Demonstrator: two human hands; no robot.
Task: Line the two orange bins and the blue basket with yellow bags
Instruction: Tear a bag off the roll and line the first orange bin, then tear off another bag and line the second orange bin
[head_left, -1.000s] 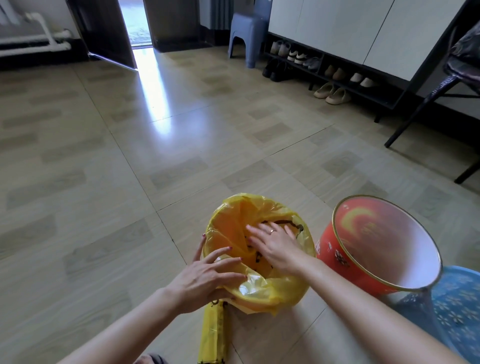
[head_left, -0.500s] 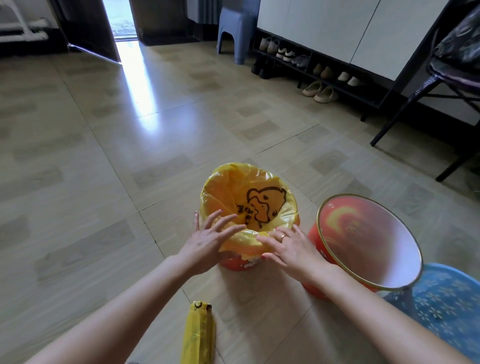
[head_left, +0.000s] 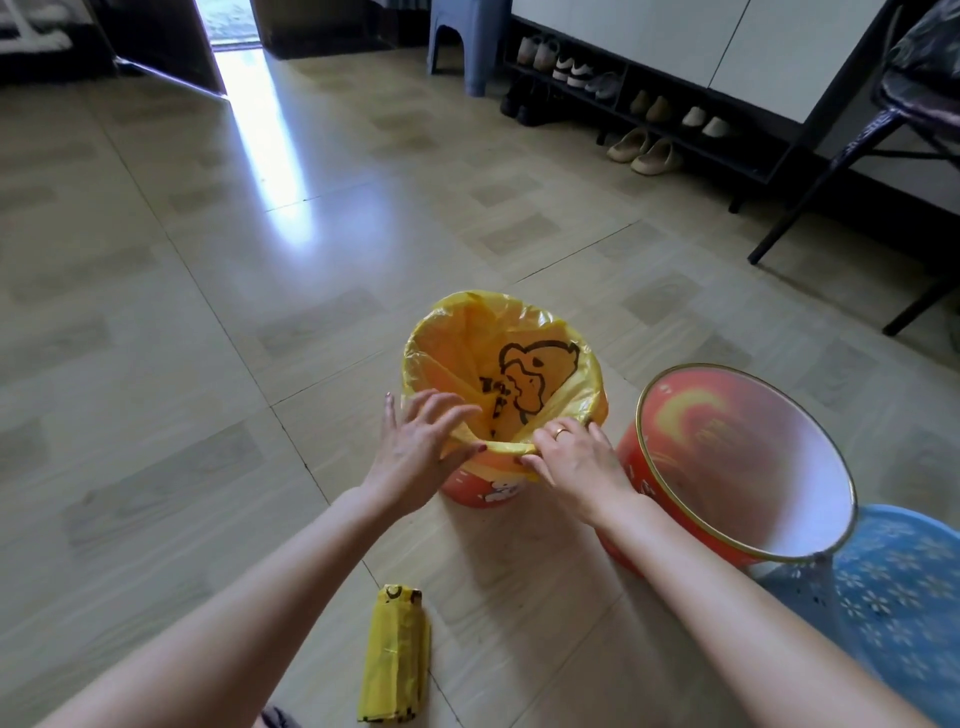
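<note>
A small orange bin stands on the floor with a yellow bag spread inside it, a duck drawing showing on the plastic. The bag's edge is folded over the rim. My left hand and my right hand both pinch that folded edge at the near side of the rim. To the right stands a larger orange bin with a gold rim and a bare white inside. Behind it at the far right lies the blue basket. A folded stack of yellow bags lies on the floor near me.
A shoe rack with several pairs runs along the back right wall under white cupboards. A blue-grey stool stands at the back, and black chair legs reach down at the right. Tiled floor stretches to the left.
My hands came out of the bag and moved to the near rim, pulling its edge down over the small bin. The bag now sits spread open inside it.
</note>
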